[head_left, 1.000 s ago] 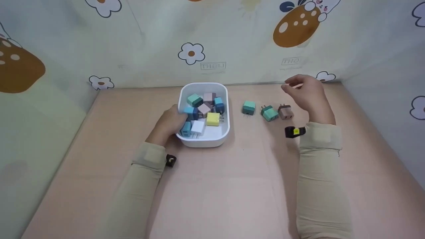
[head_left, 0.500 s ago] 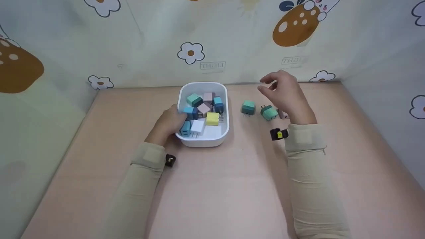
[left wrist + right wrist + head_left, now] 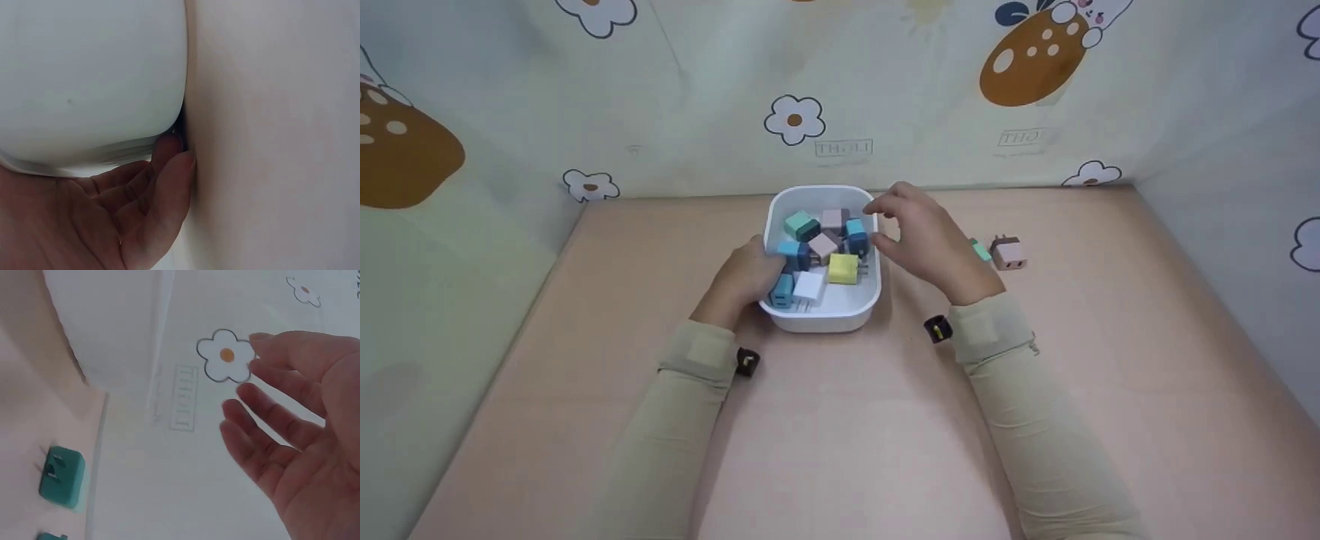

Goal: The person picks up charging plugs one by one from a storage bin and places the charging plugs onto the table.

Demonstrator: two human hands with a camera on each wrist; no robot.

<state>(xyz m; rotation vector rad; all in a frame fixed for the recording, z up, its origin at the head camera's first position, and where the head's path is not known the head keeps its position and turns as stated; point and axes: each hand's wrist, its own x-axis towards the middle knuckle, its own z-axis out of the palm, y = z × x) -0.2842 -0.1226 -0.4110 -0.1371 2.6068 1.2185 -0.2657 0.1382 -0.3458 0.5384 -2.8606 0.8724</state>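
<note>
My left hand [image 3: 742,274] grips the left side of a white plastic box [image 3: 821,323]; in the left wrist view its fingers curl by the box's lower edge [image 3: 112,135]. Several plug-in chargers lie in the box, among them a yellow charger [image 3: 843,268], a white charger [image 3: 809,286] and a green charger [image 3: 802,226]. My right hand [image 3: 934,244] hovers at the box's right rim, fingers loosely bent and apart, with nothing between them. The right wrist view has a teal charger [image 3: 63,477] on the table, which my right hand hides in the head view.
Right of my right hand, a pink charger [image 3: 1008,253] lies on the pink tablecloth [image 3: 840,450], beside a partly hidden green charger [image 3: 980,250]. A patterned curtain [image 3: 697,97] stands behind the table and along both sides.
My right hand has swept left from beyond the loose chargers to the box's right rim, now covering some of them. My left hand and the box have stayed in place.
</note>
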